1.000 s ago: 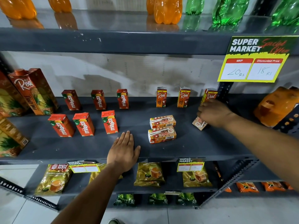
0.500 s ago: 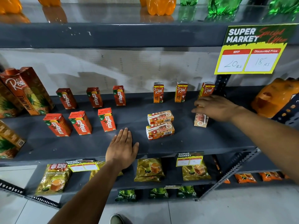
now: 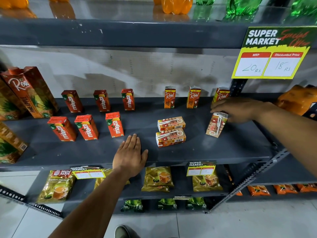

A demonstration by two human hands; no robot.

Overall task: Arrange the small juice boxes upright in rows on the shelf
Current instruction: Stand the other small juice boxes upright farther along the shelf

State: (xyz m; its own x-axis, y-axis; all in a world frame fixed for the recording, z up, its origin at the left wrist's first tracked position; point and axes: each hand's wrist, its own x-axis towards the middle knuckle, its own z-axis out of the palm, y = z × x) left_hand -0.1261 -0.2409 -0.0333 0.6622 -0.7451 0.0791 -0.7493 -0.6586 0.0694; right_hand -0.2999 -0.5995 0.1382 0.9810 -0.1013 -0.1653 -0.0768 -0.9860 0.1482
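We see the grey shelf (image 3: 223, 152) w/ two product groups. Left group: six red Maaza boxes (image 3: 114, 124), all upright, in two rows of three. Right group: three Real boxes (image 3: 170, 97) upright along the back, evenly spaced.

Front row of the right group:
- Two juice boxes (image 3: 171, 131) lie flat on their sides, one just behind the other, touching, approx. mid-shelf.
- One tilted juice box (image 3: 216, 124) stands near the right end, straw side facing us, leaning slightly, in front of the rightmost Real box.

Right hand (image 3: 240, 109): reaches in from the right, palm down, fingers spread loosely. Fingertips sit at the top of the tilted box; we cannot tell if they are touching it or just above it. No closed pinch visible.

Left hand (image 3: 130, 156): lies flat on the shelf front edge, fingers extended and together, holding nothing, just left of the two flat boxes and in front of the nearest Maaza box.

Other items: large pineapple carton (image 3: 32, 91) at far left; price sign (image 3: 271, 54) hangs from the shelf above, top right; tea packets (image 3: 158, 178) on the lower shelf.
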